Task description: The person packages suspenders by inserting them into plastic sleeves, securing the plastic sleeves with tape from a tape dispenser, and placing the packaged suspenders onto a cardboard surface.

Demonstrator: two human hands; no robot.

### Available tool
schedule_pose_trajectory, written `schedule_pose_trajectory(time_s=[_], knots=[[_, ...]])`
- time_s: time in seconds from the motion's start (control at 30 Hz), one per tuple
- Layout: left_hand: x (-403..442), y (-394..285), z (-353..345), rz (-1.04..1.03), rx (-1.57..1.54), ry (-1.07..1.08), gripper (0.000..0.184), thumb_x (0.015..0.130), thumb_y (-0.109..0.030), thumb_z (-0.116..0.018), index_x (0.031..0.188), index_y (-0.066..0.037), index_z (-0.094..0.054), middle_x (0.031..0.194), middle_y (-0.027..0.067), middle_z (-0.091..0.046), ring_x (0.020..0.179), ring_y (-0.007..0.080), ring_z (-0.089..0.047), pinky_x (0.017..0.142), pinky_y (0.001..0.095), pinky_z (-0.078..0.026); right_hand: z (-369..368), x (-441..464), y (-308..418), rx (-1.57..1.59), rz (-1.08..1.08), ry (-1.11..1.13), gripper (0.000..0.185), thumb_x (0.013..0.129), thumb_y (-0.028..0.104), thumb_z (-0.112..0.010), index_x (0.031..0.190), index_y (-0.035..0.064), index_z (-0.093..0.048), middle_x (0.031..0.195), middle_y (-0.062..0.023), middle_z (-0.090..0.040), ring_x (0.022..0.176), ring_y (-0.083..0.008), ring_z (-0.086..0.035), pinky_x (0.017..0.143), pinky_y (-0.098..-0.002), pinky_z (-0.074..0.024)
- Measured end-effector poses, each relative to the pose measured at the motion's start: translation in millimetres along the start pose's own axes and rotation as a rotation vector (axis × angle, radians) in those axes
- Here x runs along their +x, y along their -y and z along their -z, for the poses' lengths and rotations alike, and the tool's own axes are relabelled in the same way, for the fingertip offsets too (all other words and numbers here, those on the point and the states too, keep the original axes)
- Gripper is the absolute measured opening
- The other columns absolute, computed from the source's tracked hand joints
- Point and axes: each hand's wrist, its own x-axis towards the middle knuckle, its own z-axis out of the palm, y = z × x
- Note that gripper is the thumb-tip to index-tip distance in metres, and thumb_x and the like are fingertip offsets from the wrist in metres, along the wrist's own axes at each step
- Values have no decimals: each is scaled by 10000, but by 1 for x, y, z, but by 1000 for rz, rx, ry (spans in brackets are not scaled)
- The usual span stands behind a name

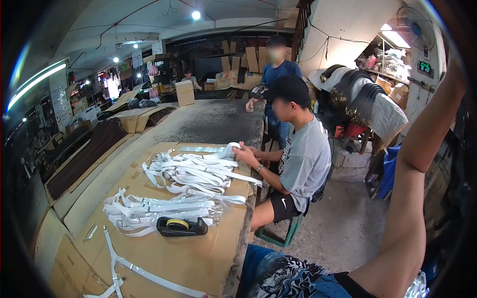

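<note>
Neither of my hands shows. My bare right arm [410,198] is raised along the right side, bent at the elbow, and its hand is cut off beyond the upper right edge. On the cardboard-covered table [194,263] lie a pile of white straps [194,171] and, nearer, a second bundle of white straps [144,213], partly in clear plastic. A black tape dispenser [181,227] with a yellow-centred roll touches the nearer bundle. A separate Y-shaped white strap [154,278] lies at the near left. My left hand is out of frame.
A co-worker in a grey shirt [310,154] sits at the table's right edge on a green stool [293,231], both hands holding a white strap. Another person in blue [280,72] stands behind. A cardboard box [185,93] stands at the far end; dark material hangs at right.
</note>
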Motion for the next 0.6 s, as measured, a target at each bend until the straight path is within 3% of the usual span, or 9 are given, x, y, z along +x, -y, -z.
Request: schedule_pose_trajectory(time_s=[0.23,0.33,0.43,0.47,0.5,0.53,0.57,0.6], knots=[[6,-13,5,104,64,-1,307,865,-255,-618,1094,-61,-681,1143,188,-647,1072,401,-574,933,487,-454,-18,-58,20,-61,21,135,319,847,129,-620,1156,67,-567,949,-106,-664,855,-248,-638,768,-368,-491],[0,1,-3,53,80,4,313,884,-267,-595,1110,-65,-674,1179,186,-629,1087,399,-567,947,488,-447,-12,-146,91,1,83,313,290,843,129,-619,1125,62,-600,948,-106,-670,866,-259,-646,782,-378,-493],[-3,13,-12,46,24,55,319,907,-266,-566,1137,-66,-658,1211,190,-606,1132,398,-538,979,498,-423,3,-273,203,437,-26,894,266,838,130,-618,1094,56,-634,947,-105,-675,878,-270,-654,797,-389,-494],[-4,15,-12,71,6,77,321,914,-263,-555,1148,-66,-652,1220,191,-598,1152,398,-526,992,503,-413,11,-320,247,954,-394,1153,162,851,55,-619,1005,19,-657,943,-56,-671,853,-168,-629,785,-324,-499],[-7,20,-19,86,-39,3,263,837,-182,-628,1071,-67,-665,1210,166,-591,1136,380,-520,977,473,-400,20,-373,279,1172,-296,1339,162,871,74,-633,1020,16,-661,906,-41,-678,852,-147,-636,759,-311,-516],[-12,24,-26,120,-65,-76,236,760,-100,-700,993,-68,-679,1200,141,-583,1121,362,-514,962,443,-387,42,-427,317,1407,-448,1533,160,895,91,-636,1031,15,-670,875,-46,-684,814,-127,-639,709,-288,-525],[-14,18,-24,167,-83,-73,197,752,-86,-684,949,-80,-691,1190,120,-598,1105,351,-527,948,439,-395,70,-473,353,1546,-828,1893,159,920,104,-618,1043,23,-675,858,-44,-685,769,-120,-639,682,-271,-525],[-9,14,-21,210,-100,-77,166,744,-71,-668,904,-93,-702,1181,99,-612,1090,339,-541,933,435,-403,97,-505,393,1638,-963,1965,166,893,114,-646,1019,10,-681,820,-64,-684,732,-131,-638,664,-289,-518]])
